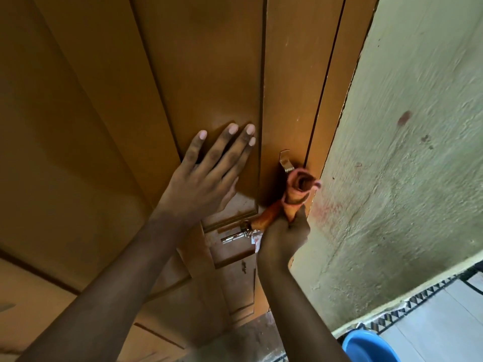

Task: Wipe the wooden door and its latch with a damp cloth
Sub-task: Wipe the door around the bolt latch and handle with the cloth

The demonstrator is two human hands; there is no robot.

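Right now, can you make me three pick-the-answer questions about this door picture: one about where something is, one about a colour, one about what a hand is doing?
1. Where is the left hand?
A. Flat on the door
B. On the wall
C. In the bowl

2. What colour is the bowl?
A. Red
B. Blue
C. Green

3. What is the right hand doing?
A. Hanging free
B. Pointing
C. Holding a cloth

Answers: 1 A, its straight fingers lie on the panel. 2 B, blue rim by the floor. 3 C, its fingers are curled round the cloth near the latch.
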